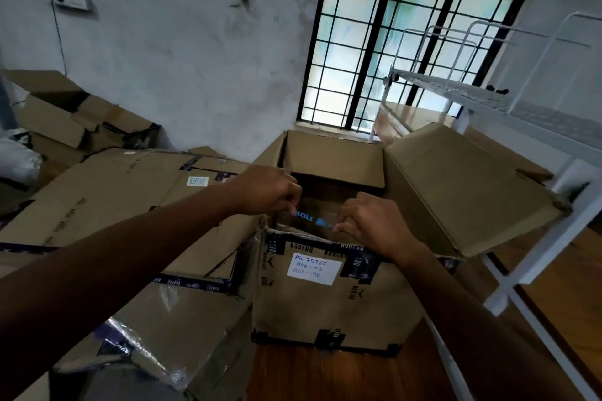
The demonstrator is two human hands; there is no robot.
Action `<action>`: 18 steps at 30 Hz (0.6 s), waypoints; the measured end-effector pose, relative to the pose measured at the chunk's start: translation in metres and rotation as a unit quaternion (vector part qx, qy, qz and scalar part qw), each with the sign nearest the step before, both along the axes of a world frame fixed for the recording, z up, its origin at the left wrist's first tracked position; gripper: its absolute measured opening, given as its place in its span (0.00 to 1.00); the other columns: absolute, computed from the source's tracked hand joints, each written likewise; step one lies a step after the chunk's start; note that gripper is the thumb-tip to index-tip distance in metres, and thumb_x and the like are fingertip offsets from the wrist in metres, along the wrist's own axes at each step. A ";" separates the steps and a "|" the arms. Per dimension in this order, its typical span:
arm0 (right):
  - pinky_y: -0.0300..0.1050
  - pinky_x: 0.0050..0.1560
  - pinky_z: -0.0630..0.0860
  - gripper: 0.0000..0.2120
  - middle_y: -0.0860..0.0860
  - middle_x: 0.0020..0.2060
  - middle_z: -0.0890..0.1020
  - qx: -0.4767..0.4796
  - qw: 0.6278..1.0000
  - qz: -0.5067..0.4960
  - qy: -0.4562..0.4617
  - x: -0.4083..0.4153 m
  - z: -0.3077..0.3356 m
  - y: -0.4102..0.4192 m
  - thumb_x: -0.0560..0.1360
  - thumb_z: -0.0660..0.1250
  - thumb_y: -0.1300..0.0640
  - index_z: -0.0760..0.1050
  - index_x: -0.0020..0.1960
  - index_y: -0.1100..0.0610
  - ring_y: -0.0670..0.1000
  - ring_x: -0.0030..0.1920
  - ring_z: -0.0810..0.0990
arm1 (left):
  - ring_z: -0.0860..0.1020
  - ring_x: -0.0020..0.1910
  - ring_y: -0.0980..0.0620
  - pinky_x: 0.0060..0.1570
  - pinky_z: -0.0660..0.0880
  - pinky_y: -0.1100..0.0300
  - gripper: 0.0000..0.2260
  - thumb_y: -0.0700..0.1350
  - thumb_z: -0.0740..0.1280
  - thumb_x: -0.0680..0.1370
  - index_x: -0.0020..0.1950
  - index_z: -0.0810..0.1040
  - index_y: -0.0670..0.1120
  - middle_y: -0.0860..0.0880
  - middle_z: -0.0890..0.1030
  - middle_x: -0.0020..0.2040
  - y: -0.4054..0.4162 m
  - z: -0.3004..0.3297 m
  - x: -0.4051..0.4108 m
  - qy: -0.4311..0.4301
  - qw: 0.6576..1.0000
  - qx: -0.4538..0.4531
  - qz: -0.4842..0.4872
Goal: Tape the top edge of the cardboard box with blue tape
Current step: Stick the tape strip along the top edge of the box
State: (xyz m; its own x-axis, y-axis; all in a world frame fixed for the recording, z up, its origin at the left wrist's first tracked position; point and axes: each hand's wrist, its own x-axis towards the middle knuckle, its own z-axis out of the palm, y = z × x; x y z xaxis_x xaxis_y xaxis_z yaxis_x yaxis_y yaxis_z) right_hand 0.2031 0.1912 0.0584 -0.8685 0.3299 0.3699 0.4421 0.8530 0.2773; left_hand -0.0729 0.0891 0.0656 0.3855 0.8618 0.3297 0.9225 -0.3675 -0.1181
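An open cardboard box [332, 306] stands on the wooden floor with its flaps up and a white handwritten label on its near side. A strip of tape with blue print [314, 217] is stretched across the near top edge of the box. My left hand [267, 190] pinches the strip's left end with curled fingers. My right hand [371, 221] pinches its right end, right at the box's rim. The roll of tape is not visible.
Large taped cardboard boxes [130, 205] lie close on the left, with more opened boxes [62, 111] behind them against the wall. A white metal rack [521, 146] stands on the right. A barred window [410, 36] is behind the box.
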 end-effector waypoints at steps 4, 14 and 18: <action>0.41 0.37 0.67 0.09 0.39 0.47 0.83 -0.029 0.999 0.003 -0.027 -0.002 -0.004 0.012 0.75 0.71 0.37 0.82 0.49 0.41 0.43 0.49 0.75 | 0.73 0.49 0.61 0.44 0.68 0.59 0.07 0.58 0.70 0.80 0.50 0.80 0.56 0.60 0.81 0.47 0.008 -0.011 -0.004 -0.028 0.999 -0.042 -0.007; 0.38 0.39 0.63 0.07 0.38 0.48 0.83 -0.101 0.994 0.023 -0.030 -0.007 -0.020 0.015 0.78 0.70 0.42 0.83 0.51 0.42 0.41 0.50 0.73 | 0.81 0.46 0.62 0.52 0.76 0.63 0.02 0.48 0.73 0.80 0.50 0.83 0.51 0.58 0.83 0.44 0.010 -0.011 -0.001 -0.101 0.977 -0.188 -0.016; 0.34 0.39 0.64 0.04 0.38 0.49 0.84 -0.154 0.987 0.033 -0.034 -0.006 -0.021 0.017 0.78 0.71 0.46 0.84 0.50 0.43 0.38 0.46 0.74 | 0.82 0.48 0.64 0.54 0.77 0.64 0.01 0.45 0.73 0.80 0.50 0.83 0.49 0.57 0.84 0.45 0.008 -0.012 0.000 -0.154 0.960 -0.233 -0.023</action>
State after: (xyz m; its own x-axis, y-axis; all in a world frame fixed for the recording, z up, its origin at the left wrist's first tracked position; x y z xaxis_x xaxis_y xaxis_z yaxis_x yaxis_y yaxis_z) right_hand 0.1969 0.2086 0.0373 -0.9118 0.3585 0.2004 0.3711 0.9282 0.0281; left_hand -0.0733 0.0970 0.0538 0.3722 0.9280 0.0163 0.8694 -0.3547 0.3441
